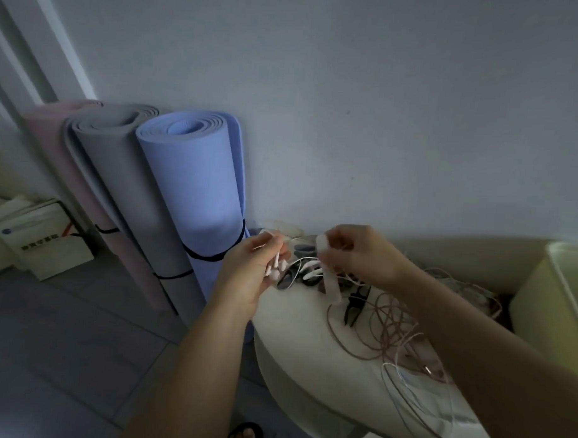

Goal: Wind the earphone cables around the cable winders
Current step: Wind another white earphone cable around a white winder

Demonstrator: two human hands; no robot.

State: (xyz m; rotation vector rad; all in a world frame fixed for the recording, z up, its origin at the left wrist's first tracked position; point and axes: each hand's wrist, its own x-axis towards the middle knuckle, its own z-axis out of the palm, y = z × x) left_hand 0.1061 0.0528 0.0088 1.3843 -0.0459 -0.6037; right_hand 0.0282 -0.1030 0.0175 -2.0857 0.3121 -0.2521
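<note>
Left hand: the left hand (251,270) has its fingers curled around a pair of pale earbuds (275,269), which stick out toward the right hand.
Right hand: the right hand (358,254) pinches the upper part of a white cable winder (328,276); its fingers are bent on it, not spread.
Winder axis: the winder is a long strip that hangs down from the right fingers with a small tilt. Its free end is below both hands.
Cable: a thin white earphone cable (299,262) runs from the earbuds across the gap to the winder. It is not possible to tell whether any turn is already on it.
Key relation: the winder lies just to the right of the earbuds, near but apart. Its long axis stands almost across the line of the cable, so the turns probably go around its narrow width, and the left hand is the one placed to feed them.
Below the right hand: a tangle of loose cables (392,324) lies on a pale round table (293,343).
Left of the left hand: a blue rolled mat (197,183) stands upright.
</note>
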